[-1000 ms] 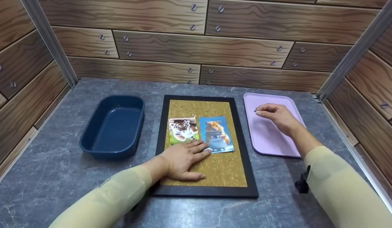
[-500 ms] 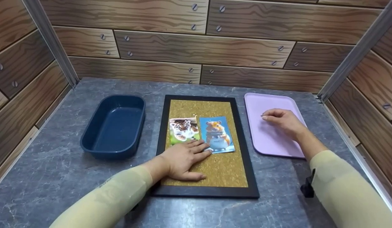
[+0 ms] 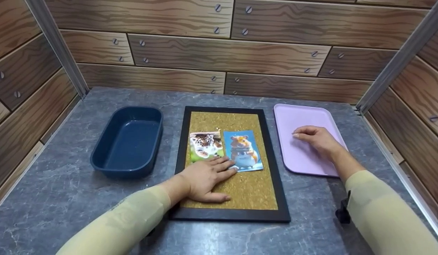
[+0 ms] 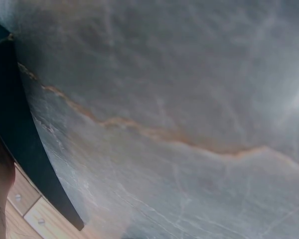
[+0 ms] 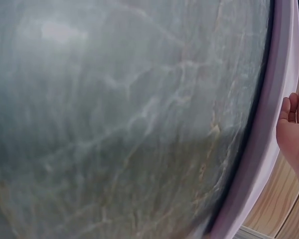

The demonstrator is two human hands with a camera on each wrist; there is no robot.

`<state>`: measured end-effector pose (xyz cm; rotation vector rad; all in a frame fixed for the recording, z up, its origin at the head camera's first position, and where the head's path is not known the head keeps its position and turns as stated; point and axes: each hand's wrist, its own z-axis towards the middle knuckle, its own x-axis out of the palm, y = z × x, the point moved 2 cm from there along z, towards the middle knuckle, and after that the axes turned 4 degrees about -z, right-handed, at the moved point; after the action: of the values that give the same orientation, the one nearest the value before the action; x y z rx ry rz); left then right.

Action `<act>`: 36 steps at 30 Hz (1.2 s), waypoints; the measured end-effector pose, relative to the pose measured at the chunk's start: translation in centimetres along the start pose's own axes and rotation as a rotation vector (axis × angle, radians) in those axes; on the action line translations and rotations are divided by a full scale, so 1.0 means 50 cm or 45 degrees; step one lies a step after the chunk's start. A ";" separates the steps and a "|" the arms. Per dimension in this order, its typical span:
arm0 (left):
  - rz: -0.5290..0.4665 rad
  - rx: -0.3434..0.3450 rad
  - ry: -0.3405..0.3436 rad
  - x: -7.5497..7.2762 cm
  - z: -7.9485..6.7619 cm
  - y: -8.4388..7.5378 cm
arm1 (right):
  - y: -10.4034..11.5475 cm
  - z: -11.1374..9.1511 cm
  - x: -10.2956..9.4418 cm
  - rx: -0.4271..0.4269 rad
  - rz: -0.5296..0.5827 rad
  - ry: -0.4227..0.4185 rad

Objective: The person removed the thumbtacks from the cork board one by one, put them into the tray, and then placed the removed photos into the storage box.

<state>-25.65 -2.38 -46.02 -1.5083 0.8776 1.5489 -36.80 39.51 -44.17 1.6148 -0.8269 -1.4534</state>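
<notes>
My left hand (image 3: 206,180) lies flat with fingers spread on a black-framed cork board (image 3: 247,193). Its fingertips overlap the lower edges of a tiger picture (image 3: 205,143) and a hamster picture (image 3: 243,152), which lie side by side on the cork. A small shiny spot shows at the top of the tiger picture. Over a lilac tray (image 3: 293,109), my right hand (image 3: 319,140) pinches a tiny dark thing between thumb and forefinger, mostly hidden by the fingertips. In the right wrist view, that hand (image 5: 295,129) shows at the edge beyond the tray's rim (image 5: 261,139).
A deep dark blue bin (image 3: 128,145) stands left of the board on the grey marbled table (image 3: 80,202). Wood-patterned walls (image 3: 190,53) with metal corner posts (image 3: 57,49) close in the back and sides.
My right hand has drawn back over the tray, a little to the right and toward me, still pinching the tiny thing. The left hand stays in place on the board.
</notes>
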 end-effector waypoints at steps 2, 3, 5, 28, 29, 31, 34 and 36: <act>0.003 0.000 -0.002 0.000 0.000 0.000 | 0.000 -0.003 0.002 0.000 0.028 0.008; 0.005 -0.001 -0.003 0.000 0.000 0.000 | 0.000 -0.004 0.003 -0.003 0.036 0.012; 0.011 -0.002 -0.005 0.001 0.000 0.000 | 0.000 -0.007 0.005 -0.008 0.041 0.019; 0.004 -0.009 0.007 -0.001 0.000 -0.001 | -0.010 -0.010 0.014 -0.008 -0.114 0.070; 0.004 -0.008 0.006 -0.002 0.000 -0.001 | -0.009 -0.011 0.014 -0.011 -0.123 0.071; 0.006 -0.009 0.010 -0.001 0.000 -0.001 | -0.008 -0.011 0.015 -0.016 -0.140 0.073; 0.008 -0.007 0.006 0.000 0.000 -0.002 | -0.006 -0.012 0.017 -0.019 -0.160 0.072; 0.003 -0.008 0.005 0.000 -0.001 -0.001 | -0.005 -0.012 0.019 -0.017 -0.180 0.070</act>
<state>-25.57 -2.38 -46.03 -1.5154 0.8775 1.5520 -36.10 38.90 -44.81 1.7251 -0.6819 -1.5012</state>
